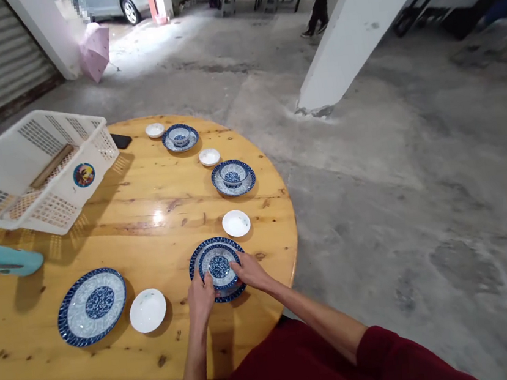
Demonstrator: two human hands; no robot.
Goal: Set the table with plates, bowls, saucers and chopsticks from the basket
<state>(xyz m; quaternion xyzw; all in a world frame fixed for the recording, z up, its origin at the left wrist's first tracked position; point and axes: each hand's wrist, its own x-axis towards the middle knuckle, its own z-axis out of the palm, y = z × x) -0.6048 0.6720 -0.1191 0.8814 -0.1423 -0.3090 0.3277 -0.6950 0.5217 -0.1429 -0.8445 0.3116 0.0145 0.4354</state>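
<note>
Both my hands grip a blue-and-white bowl from opposite sides, over a blue-rimmed plate. My left hand is closed on the bowl's left rim, and my right hand is closed on its right rim. Whether the bowl rests on the plate or is just above it, I cannot tell. Beyond it sits a small white dish. To the left lie another white dish and a large blue-rimmed plate with nothing on it.
Along the round wooden table's far edge are two plates with bowls and small dishes. A white plastic basket holding a brown piece, a black phone and a turquoise bottle stand left. A pillar rises beyond.
</note>
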